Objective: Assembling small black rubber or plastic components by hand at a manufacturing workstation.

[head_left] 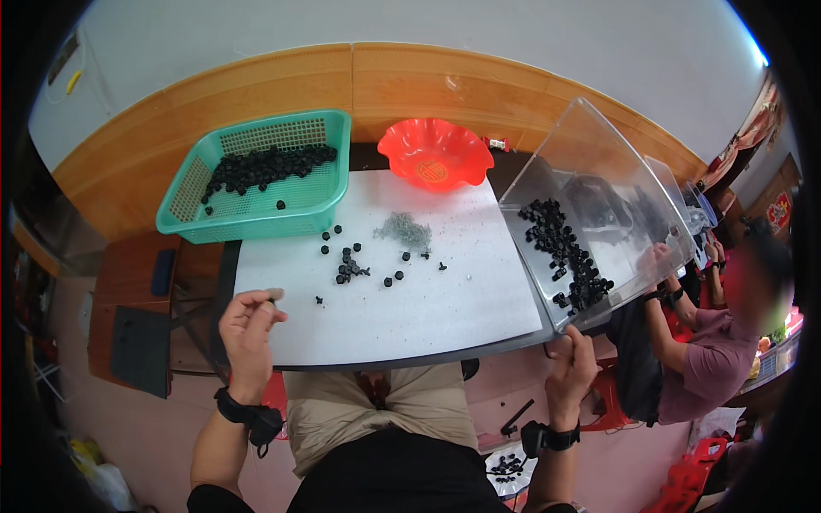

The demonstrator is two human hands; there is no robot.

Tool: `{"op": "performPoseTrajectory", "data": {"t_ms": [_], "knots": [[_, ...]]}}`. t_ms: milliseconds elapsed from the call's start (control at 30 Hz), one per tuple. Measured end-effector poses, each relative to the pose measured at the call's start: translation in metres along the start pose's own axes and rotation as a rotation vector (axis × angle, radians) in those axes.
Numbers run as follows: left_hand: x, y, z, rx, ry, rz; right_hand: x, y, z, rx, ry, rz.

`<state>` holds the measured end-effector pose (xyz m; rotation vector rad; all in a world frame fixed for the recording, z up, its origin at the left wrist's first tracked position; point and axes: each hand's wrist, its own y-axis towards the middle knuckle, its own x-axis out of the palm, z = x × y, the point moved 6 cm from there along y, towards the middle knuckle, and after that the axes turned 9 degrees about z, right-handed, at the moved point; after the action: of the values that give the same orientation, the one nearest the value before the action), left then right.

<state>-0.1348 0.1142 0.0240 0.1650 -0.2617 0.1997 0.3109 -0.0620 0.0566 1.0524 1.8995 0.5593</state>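
My left hand (246,338) is raised over the left front edge of the white sheet (462,308), thumb and fingers pinched on a small dark piece (274,299). At the table's front right corner my right hand (571,372) is closed, its fingertips beside the near corner of a clear plastic bin (590,128). Whatever those fingers hold is too small to make out. Small black knob-like parts (349,267) lie scattered on the sheet, near a loose pile of fine greyish-green bits (404,231). More black parts (564,252) lie inside the tilted bin.
A green plastic basket (256,227) with many black parts stands at the back left. Beside it is a red wavy-rimmed bowl (436,154), with a small red wrapper (496,144) to its right. A co-worker (705,350) sits at the right, near the bin.
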Motion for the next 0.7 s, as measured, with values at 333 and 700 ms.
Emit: {"op": "performPoseTrajectory", "data": {"t_ms": [333, 700], "knots": [[-0.027, 0.053, -0.003, -0.33, -0.358, 0.176, 0.082, 0.038, -0.027, -0.241, -0.127, -0.084], [-0.004, 0.103, -0.009, -0.473, -0.19, 0.236, 0.145, 0.043, -0.004, -0.12, -0.461, -0.248]]}}
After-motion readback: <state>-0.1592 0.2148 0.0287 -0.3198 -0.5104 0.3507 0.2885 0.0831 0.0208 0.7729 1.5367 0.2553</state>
